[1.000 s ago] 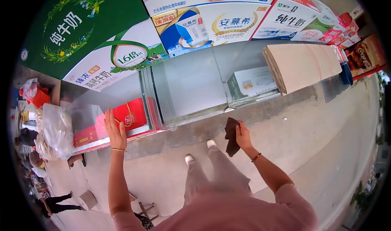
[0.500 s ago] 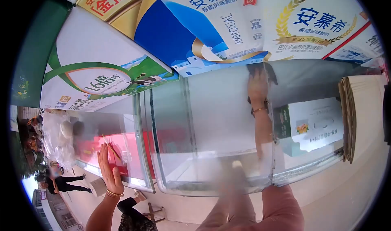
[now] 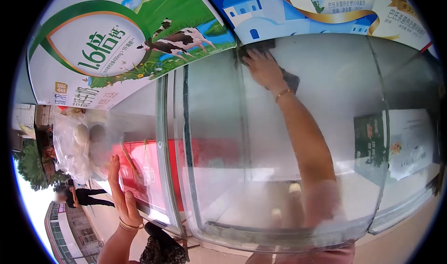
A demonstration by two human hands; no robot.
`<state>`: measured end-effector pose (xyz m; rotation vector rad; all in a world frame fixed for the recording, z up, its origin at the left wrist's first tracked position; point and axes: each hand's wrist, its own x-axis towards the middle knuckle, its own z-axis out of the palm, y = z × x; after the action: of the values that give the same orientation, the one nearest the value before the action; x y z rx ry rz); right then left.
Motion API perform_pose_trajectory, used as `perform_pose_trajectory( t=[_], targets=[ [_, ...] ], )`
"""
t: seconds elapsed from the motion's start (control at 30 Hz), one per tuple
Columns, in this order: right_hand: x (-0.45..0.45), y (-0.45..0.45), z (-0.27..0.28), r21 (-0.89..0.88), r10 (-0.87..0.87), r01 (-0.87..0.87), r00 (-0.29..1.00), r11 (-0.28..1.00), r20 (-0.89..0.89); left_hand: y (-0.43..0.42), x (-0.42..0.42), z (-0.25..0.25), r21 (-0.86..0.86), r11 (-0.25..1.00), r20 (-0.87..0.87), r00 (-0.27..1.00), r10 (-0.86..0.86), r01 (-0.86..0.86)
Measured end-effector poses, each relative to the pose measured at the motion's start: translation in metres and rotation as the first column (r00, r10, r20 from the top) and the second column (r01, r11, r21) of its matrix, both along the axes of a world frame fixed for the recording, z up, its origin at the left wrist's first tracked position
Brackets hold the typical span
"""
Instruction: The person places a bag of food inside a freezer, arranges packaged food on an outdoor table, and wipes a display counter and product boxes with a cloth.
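Observation:
My right hand (image 3: 265,71) presses a dark cloth (image 3: 290,81) flat against a hazy glass pane (image 3: 279,133), near its upper edge and just under the milk boxes. Its fingers are spread over the cloth, and part of the cloth shows beyond the wrist side. A bracelet circles that wrist. Lower left, my left hand (image 3: 125,196) is stretched out with nothing in it, beside the glass in front of a red box (image 3: 139,171). Whether its palm touches the glass I cannot tell. Bangles sit on the left wrist.
A milk carton box with cows (image 3: 130,45) and a blue-and-white yogurt box (image 3: 298,12) stand above the glass. Behind the pane is a green-and-white box (image 3: 386,143). Plastic bags (image 3: 72,147) hang at left. A person in dark clothes (image 3: 88,196) stands farther off.
My right hand has slid the cloth leftward across the glass. The view has shifted closer, with the boxes higher in it. My left hand stays outstretched in nearly the same place.

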<state>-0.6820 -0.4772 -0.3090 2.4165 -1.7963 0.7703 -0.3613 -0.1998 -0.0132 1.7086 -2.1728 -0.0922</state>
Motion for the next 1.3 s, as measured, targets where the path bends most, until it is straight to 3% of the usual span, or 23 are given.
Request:
perform_pose_trajectory(
  t=[0.07, 0.17, 0.33, 0.47, 0.53, 0.57, 0.63, 0.67, 0.77, 0.8, 0.87, 0.9, 0.93, 1.0, 1.03, 1.1, 1.13, 1.2, 1.27, 1.3],
  targets=[
    [0.019, 0.027, 0.006, 0.095, 0.041, -0.047, 0.997, 0.994, 0.062, 0.000, 0.000, 0.000, -0.003, 1.000, 0.034, 0.999, -0.021, 0.021],
    [0.013, 0.093, 0.008, 0.117, 0.178, -0.176, 0.984, 0.977, -0.008, -0.001, -0.001, 0.003, 0.005, 0.999, 0.056, 0.997, -0.055, 0.054],
    [0.005, 0.281, 0.029, 0.109, 0.390, -0.386, 0.921, 0.916, -0.016, -0.003, -0.003, 0.007, -0.018, 0.996, 0.090, 0.992, -0.088, 0.090],
    [-0.038, 0.299, 0.027, 0.181, 0.420, -0.426, 0.905, 0.886, 0.072, -0.002, -0.003, 0.006, -0.032, 0.993, 0.101, 0.988, -0.113, 0.117],
    [-0.075, 0.249, 0.026, 0.185, -0.002, -0.036, 0.980, 0.982, 0.198, -0.002, -0.001, 0.006, -0.023, 0.993, 0.109, 0.988, -0.113, 0.116],
    [-0.097, 0.221, 0.025, 0.114, -0.180, 0.166, 0.976, 0.979, 0.126, -0.002, 0.001, 0.005, -0.020, 0.995, 0.120, 0.988, -0.098, 0.102],
    [-0.140, 0.182, 0.015, -0.033, -0.444, 0.445, 0.896, 0.895, 0.019, -0.003, 0.001, 0.002, -0.006, 0.995, 0.100, 0.990, -0.099, 0.100],
    [-0.159, 0.170, -0.001, 0.052, -0.491, 0.488, 0.868, 0.871, 0.074, -0.003, 0.002, 0.001, -0.009, 0.995, 0.072, 0.993, -0.094, 0.095],
    [-0.158, 0.205, 0.000, 0.132, -0.521, 0.504, 0.837, 0.853, 0.169, -0.002, 0.002, 0.002, -0.002, 0.993, 0.015, 0.993, -0.118, 0.118],
    [-0.154, 0.223, 0.000, 0.131, -0.478, 0.469, 0.877, 0.873, 0.047, -0.002, 0.002, 0.001, -0.016, 0.995, 0.032, 0.995, -0.097, 0.098],
    [-0.140, 0.275, -0.003, -0.015, -0.398, 0.399, 0.916, 0.917, 0.059, -0.001, 0.002, 0.002, -0.041, 0.995, 0.027, 0.996, -0.090, 0.091],
    [-0.130, 0.309, -0.005, 0.063, -0.400, 0.396, 0.914, 0.916, 0.065, -0.001, 0.002, 0.002, -0.047, 0.994, 0.046, 0.994, -0.097, 0.099],
    [-0.122, 0.347, 0.017, 0.043, -0.334, 0.332, 0.924, 0.942, 0.188, 0.000, 0.002, 0.003, -0.057, 0.993, 0.066, 0.992, -0.104, 0.107],
    [-0.128, 0.412, 0.018, 0.218, -0.233, 0.201, 0.964, 0.955, 0.130, 0.002, 0.004, 0.003, -0.083, 0.991, 0.078, 0.992, -0.102, 0.108],
    [-0.139, 0.437, 0.029, 0.200, -0.246, 0.221, 0.963, 0.955, 0.113, 0.001, 0.005, 0.002, -0.101, 0.990, 0.106, 0.991, -0.087, 0.098],
    [-0.157, 0.468, 0.062, 0.388, -0.501, 0.343, 0.737, 0.855, 0.454, -0.001, 0.008, -0.001, -0.116, 0.987, 0.066, 0.992, -0.104, 0.111],
    [-0.169, 0.475, 0.080, 0.379, -0.510, 0.361, 0.736, 0.852, 0.445, 0.000, 0.008, -0.001, -0.117, 0.989, 0.091, 0.993, -0.078, 0.089],
    [-0.187, 0.461, 0.167, 0.068, -0.395, 0.441, 0.713, 0.895, 0.579, 0.000, 0.008, -0.002, -0.127, 0.990, 0.112, 0.992, -0.051, 0.065],
    [-0.202, 0.424, 0.198, 0.022, -0.340, 0.383, 0.788, 0.923, 0.513, 0.000, 0.009, -0.003, -0.147, 0.987, 0.117, 0.992, -0.050, 0.067],
    [-0.211, 0.397, 0.207, -0.003, -0.265, 0.285, 0.892, 0.958, 0.367, -0.002, 0.011, -0.003, -0.158, 0.985, 0.118, 0.992, -0.046, 0.064]
  ],
)
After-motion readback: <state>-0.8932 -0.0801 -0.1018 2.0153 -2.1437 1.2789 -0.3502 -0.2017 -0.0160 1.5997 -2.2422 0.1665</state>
